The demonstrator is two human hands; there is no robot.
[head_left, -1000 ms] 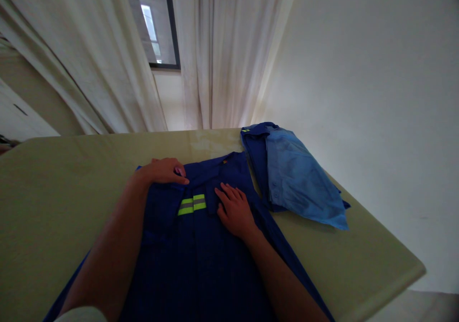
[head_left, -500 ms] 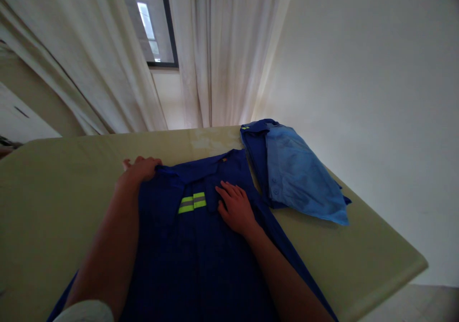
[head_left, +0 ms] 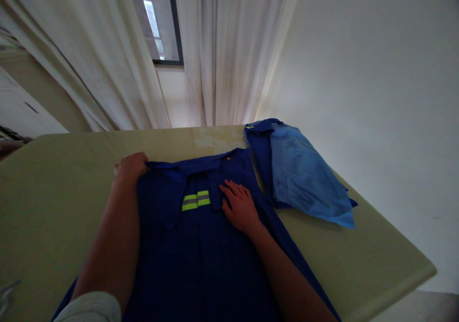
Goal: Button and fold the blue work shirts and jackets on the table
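A dark blue work jacket (head_left: 172,260) with a yellow-green and grey reflective strip (head_left: 195,200) across its chest lies spread out before me. My left hand (head_left: 131,166) pinches the jacket's far left corner, by the shoulder, with its fingertips partly hidden. On the right chest, beside the strip, my right hand (head_left: 241,206) rests flat with the fingers spread. The collar (head_left: 201,165) runs along the far edge, and a small label shows at its right end. Forearms cover parts of both sides of the jacket.
Another garment (head_left: 304,173), light blue and dark blue, lies folded at the right, close to the jacket's shoulder. Both lie on a yellowish table (head_left: 380,260) with a rounded edge. Behind it hang pale curtains (head_left: 236,49) beside a window; a white wall (head_left: 376,97) stands at the right.
My left hand has moved slightly left and away from me, drawing the jacket's far left corner outward and straightening that edge. The right hand stays on the chest. The view has shifted slightly.
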